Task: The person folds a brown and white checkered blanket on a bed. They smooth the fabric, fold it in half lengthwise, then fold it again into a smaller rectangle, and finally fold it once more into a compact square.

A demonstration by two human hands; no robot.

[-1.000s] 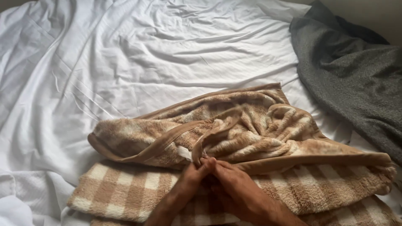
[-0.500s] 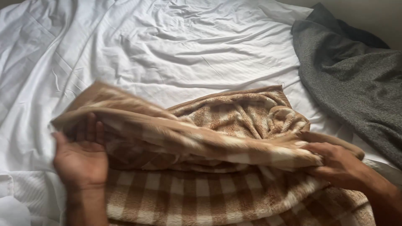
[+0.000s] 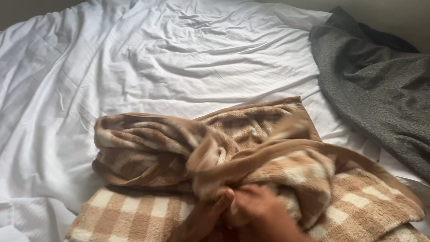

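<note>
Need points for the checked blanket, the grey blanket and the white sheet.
checked blanket (image 3: 148,143): head view, bunched fold on the left.
grey blanket (image 3: 376,89): head view, middle of the cloth.
white sheet (image 3: 179,58): head view, bare wrinkled area.

The light is soft and a bit dim, like daylight with no lamp on; the white sheet (image 3: 179,58) is the brightest part and has no glare; gentle grey shadows sit in its wrinkles; a darker shadow lies just left of the checked blanket (image 3: 148,148); the hands (image 3: 244,215) at the blanket's near edge look smeared and blurry; the blanket's right fold is blurry too; the sheet beyond the blanket looks sharper; the far corners are dark.
</note>
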